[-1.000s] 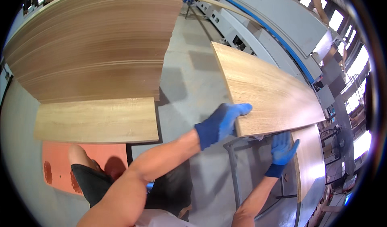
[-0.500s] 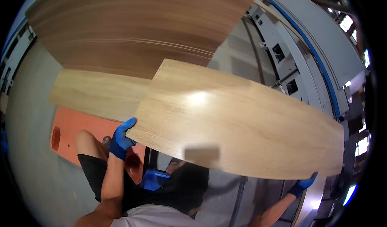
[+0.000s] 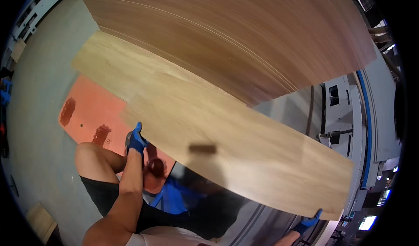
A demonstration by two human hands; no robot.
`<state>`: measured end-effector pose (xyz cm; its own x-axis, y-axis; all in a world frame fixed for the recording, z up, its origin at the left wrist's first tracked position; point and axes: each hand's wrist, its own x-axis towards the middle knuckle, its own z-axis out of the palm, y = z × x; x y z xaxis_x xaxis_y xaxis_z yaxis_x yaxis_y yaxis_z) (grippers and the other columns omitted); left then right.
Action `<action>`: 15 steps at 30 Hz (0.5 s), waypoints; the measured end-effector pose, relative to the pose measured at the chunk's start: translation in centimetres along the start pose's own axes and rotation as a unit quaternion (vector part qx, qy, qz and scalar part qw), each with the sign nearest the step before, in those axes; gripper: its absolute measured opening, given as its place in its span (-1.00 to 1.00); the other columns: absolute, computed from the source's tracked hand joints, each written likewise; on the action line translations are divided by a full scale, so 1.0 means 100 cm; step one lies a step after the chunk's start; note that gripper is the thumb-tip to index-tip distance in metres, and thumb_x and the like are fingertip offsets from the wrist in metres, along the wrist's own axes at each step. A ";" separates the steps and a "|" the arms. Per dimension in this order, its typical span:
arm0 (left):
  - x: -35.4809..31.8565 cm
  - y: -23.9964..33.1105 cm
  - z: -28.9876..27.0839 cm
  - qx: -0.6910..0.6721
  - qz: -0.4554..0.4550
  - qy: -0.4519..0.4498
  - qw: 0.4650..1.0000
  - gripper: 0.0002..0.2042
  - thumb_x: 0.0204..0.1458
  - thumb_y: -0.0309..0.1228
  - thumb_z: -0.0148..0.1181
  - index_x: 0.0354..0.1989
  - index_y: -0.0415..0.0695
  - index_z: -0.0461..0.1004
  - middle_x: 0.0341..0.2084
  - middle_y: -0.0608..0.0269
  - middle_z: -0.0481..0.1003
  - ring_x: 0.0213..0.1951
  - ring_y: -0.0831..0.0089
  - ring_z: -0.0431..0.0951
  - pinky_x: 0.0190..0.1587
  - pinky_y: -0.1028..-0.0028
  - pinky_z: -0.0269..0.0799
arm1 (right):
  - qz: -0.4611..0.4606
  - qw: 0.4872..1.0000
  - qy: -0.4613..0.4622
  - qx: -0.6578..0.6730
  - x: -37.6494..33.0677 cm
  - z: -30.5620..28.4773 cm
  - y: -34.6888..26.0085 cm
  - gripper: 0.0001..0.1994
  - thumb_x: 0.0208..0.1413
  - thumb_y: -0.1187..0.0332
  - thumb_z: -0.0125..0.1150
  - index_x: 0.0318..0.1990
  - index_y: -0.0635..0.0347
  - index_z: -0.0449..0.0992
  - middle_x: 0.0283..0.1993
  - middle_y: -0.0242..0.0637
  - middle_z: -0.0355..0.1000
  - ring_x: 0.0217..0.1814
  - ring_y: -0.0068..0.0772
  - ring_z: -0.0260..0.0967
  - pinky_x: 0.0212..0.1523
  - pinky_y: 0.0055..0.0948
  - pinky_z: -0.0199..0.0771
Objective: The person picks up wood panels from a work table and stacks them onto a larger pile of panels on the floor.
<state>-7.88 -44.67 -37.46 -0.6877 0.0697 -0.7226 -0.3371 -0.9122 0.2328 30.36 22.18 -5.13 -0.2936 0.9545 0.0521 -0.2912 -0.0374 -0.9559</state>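
Note:
A long light wood-grain board (image 3: 244,145) slants across the view from upper left to lower right, held in both hands. My left hand (image 3: 136,141), in a blue and dark glove, grips its near edge toward the left end, thumb up on the edge. My right hand (image 3: 310,222), gloved alike, holds the near edge close to the right end. The fingers of both hands are hidden beneath the board. Its left end overlaps another light wood board (image 3: 104,56) lying beyond the orange panel.
A tall stack of brown boards (image 3: 227,32) stands just beyond. The orange panel (image 3: 96,115) with dark red cutouts lies at my left knee. Something blue (image 3: 174,198) is between my legs. A grey machine with a blue strip (image 3: 369,132) rises at right; loose wood (image 3: 40,220) lies lower left.
The held board has come down and to the left, its left end now over the other light board. Both hands moved with it. The view has turned, so the stack appears farther right.

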 end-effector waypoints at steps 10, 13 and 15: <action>0.081 0.099 0.018 0.191 0.126 0.077 0.970 -0.64 0.01 -0.11 -0.04 -0.17 -0.13 0.35 -0.29 0.19 0.45 -0.23 0.29 0.45 -0.18 0.23 0.39 | 0.481 0.831 -0.160 0.229 -0.156 0.193 0.239 -0.67 0.05 0.25 -0.02 -0.06 0.21 0.30 -0.05 -0.16 0.32 -0.03 -0.19 0.27 -0.06 -0.24 0.34; 0.091 0.071 0.042 0.354 0.106 0.216 0.904 -0.64 -0.14 -0.03 0.11 -0.52 -0.12 0.40 -0.65 0.26 0.35 -0.58 0.36 0.38 -0.53 0.36 0.36 | 0.627 0.766 -0.119 0.082 -0.212 0.243 0.269 -0.60 0.06 0.15 -0.03 -0.04 0.23 0.29 -0.14 -0.11 0.37 -0.11 -0.15 0.31 -0.15 -0.23 0.39; 0.104 0.067 0.024 0.538 0.159 0.291 0.775 -0.59 -0.23 0.02 0.17 -0.67 -0.11 0.36 -0.75 0.30 0.27 -0.68 0.45 0.28 -0.63 0.46 0.24 | 0.562 0.805 -0.179 -0.063 -0.208 0.208 0.333 -0.65 0.04 0.21 -0.03 -0.11 0.28 0.34 -0.25 -0.14 0.38 -0.18 -0.19 0.33 -0.22 -0.32 0.37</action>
<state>-18.84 -49.13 -41.84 -0.5458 -0.5686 -0.6155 -0.7658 0.0405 0.6418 7.78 -5.07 -32.02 -0.5574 0.1922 -0.8077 0.4289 -0.7663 -0.4783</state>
